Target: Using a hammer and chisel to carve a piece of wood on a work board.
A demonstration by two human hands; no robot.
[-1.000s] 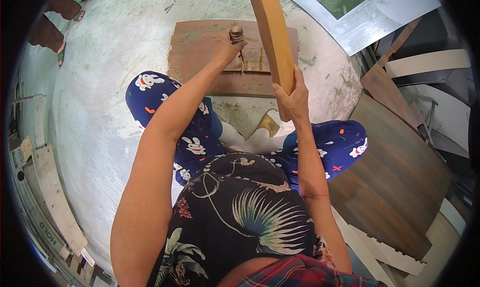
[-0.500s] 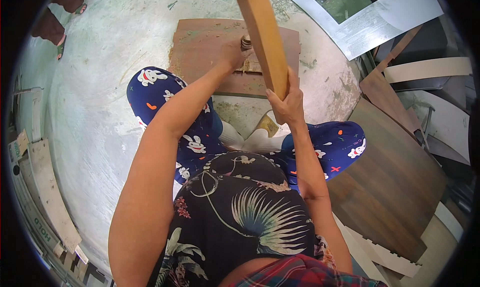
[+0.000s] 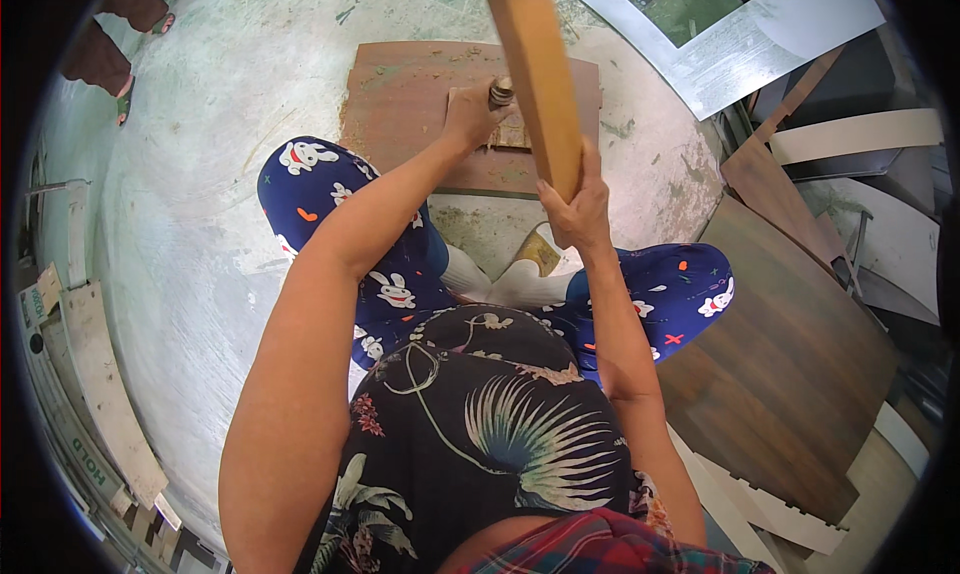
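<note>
My right hand (image 3: 582, 212) grips the lower end of a long, thick wooden block (image 3: 540, 84), raised and leaning slightly left at its top. Beside it, my left hand (image 3: 474, 117) is closed round an upright tool, probably a chisel (image 3: 501, 92); only its ringed, round handle end shows, and the blade is hidden. Under that hand lies a smaller piece of wood (image 3: 513, 136) with a pale, cut-up surface, partly covered by the block. It rests on a flat brown board (image 3: 400, 94) strewn with chips, on the floor before my crossed legs.
Scrap sheets and a large dark brown panel (image 3: 780, 364) lie at the right, with a pale L-shaped sheet (image 3: 740, 59) beyond. Long strips of board (image 3: 105, 374) stand along the left. Another person's sandalled feet (image 3: 125, 99) are at the far left.
My left hand and the chisel have shifted a little to the right and nearer me. The wooden block's top has moved slightly right, still held up in my right hand.
</note>
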